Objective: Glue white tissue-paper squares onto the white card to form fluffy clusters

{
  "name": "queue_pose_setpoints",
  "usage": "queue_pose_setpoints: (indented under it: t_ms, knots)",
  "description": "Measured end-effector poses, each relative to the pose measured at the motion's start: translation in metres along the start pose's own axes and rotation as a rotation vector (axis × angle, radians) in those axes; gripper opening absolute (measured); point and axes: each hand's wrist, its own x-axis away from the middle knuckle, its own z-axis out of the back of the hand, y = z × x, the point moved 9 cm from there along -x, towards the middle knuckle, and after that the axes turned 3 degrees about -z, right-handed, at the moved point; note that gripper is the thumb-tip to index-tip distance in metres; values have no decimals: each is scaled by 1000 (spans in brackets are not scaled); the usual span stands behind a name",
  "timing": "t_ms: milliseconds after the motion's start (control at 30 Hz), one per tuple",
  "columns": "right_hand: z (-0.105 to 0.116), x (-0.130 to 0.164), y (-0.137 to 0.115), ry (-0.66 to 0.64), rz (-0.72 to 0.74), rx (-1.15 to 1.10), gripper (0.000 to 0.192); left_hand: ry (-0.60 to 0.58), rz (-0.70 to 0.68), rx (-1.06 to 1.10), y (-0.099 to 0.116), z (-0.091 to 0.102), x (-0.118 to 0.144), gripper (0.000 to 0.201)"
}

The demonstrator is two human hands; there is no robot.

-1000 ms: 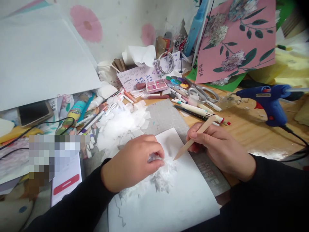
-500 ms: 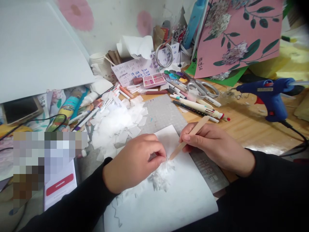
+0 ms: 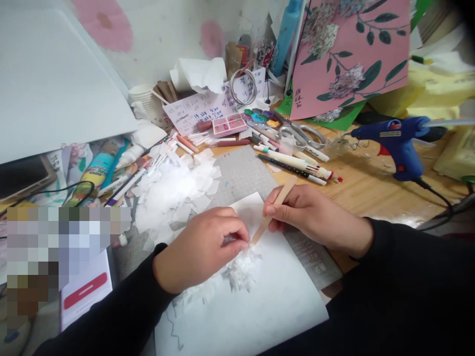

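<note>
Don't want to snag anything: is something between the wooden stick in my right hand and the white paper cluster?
Nothing visible: the wooden stick ends at the white paper cluster, beside your left hand.

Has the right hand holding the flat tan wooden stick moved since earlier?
Yes: the right hand moved left, judged against the flat white paper sheet.

Over on the right we have a blue glue gun [image 3: 403, 146], black cord trailing nearer! Left of it we catch metal scissors [image 3: 299, 130], with a bunch of pens [image 3: 302, 159] on their near side. Far right, we see a pink board [image 3: 352, 39] covered in flowers and leaves, a blue bottle [image 3: 285, 42] just to its left. Further left we pick out a handwritten card [image 3: 185, 112] and stacked paper cups [image 3: 143, 103]. Near left, we're looking at a red bar glowing on a pale screen [image 3: 74, 317].
</note>
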Motion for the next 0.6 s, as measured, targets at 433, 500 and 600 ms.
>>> queue_pose_setpoints:
  t_ms: [433,500,600]
  knots:
    - [7,16,2,11,52,-186,15,16,-35,103,12,9,5,11]
    - [4,15,0,-13,51,-129,16,3,-49,91,14,6,5,11]
    - [1,14,-4,-34,70,-58,19,14,-55,76,13,4,3,7]
